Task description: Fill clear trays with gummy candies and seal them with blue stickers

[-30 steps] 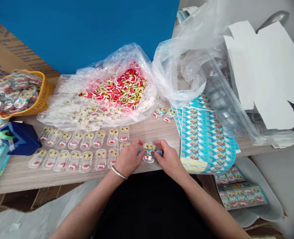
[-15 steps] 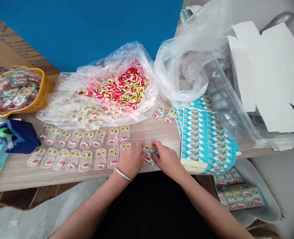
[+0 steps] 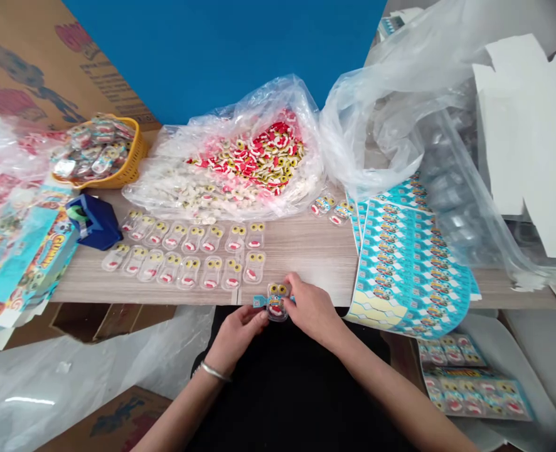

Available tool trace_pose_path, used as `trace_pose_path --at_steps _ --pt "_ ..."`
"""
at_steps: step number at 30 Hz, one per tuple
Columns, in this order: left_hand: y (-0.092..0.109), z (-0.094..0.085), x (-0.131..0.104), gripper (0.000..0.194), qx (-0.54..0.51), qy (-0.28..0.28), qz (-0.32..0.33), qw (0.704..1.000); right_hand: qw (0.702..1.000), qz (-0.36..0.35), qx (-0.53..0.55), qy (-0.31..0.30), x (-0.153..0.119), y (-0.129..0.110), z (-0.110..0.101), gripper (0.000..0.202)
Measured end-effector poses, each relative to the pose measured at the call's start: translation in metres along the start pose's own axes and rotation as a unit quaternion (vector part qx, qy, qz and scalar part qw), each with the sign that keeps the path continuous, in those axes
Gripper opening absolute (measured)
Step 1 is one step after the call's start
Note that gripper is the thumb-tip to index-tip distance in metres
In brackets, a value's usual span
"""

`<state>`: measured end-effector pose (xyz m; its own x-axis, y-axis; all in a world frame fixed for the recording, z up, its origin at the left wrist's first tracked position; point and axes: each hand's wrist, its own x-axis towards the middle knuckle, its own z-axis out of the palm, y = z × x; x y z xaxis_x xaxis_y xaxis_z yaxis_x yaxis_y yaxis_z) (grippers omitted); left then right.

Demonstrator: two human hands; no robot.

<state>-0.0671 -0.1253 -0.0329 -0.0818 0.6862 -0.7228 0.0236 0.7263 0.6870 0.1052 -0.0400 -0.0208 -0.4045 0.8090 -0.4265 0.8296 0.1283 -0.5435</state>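
Note:
A small clear candy pack with two yellow eye gummies and red-and-white teeth is held at the front edge of the table. A blue printed sticker lies across its middle, its left end sticking out flat past the pack. My right hand pinches the pack's right side, thumb and forefinger bent round it. At the lower left edge, my left hand has thumb and forefinger drawn together against the pack, just below the sticker's end. Two rows of clear packs with eyes and teeth lie to the left.
A plastic bag of loose gummies lies behind the rows. Sticker sheets overhang the table's edge at right, near two stickered packs. A yellow basket of packs and a blue tape dispenser stand at left.
The pack has come toward me to the table edge. My left hand has drawn back from over it to its lower left, baring the sticker's left end. The view has swung left.

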Motion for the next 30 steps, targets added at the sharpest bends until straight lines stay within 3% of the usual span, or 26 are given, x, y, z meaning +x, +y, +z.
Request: trace_pose_path --at_steps 2,5,12,21,27,30 --pt "-0.001 0.011 0.006 0.046 -0.116 -0.012 -0.042 0.992 1.000 -0.008 0.002 -0.003 -0.001 -0.002 0.002 0.027" --pt "-0.001 0.021 0.009 0.046 -0.165 0.007 -0.065 0.984 1.000 -0.016 0.016 -0.004 -0.003 -0.003 0.003 0.029" --pt "0.003 0.022 0.000 0.039 -0.196 0.021 0.015 0.980 0.979 -0.058 0.193 -0.012 -0.002 0.010 -0.001 0.032" --pt "0.055 0.036 -0.001 0.033 -0.227 -0.009 0.129 0.965 0.882 -0.095 0.461 0.021 -0.004 0.010 -0.031 0.039" --pt "0.086 0.045 0.008 0.039 -0.262 -0.028 0.142 0.954 0.901 -0.070 0.406 0.136 -0.006 0.004 -0.054 0.039" --pt "0.096 0.047 0.012 0.039 -0.253 -0.018 0.159 0.954 0.899 -0.042 0.407 0.154 -0.009 0.010 -0.063 0.049"
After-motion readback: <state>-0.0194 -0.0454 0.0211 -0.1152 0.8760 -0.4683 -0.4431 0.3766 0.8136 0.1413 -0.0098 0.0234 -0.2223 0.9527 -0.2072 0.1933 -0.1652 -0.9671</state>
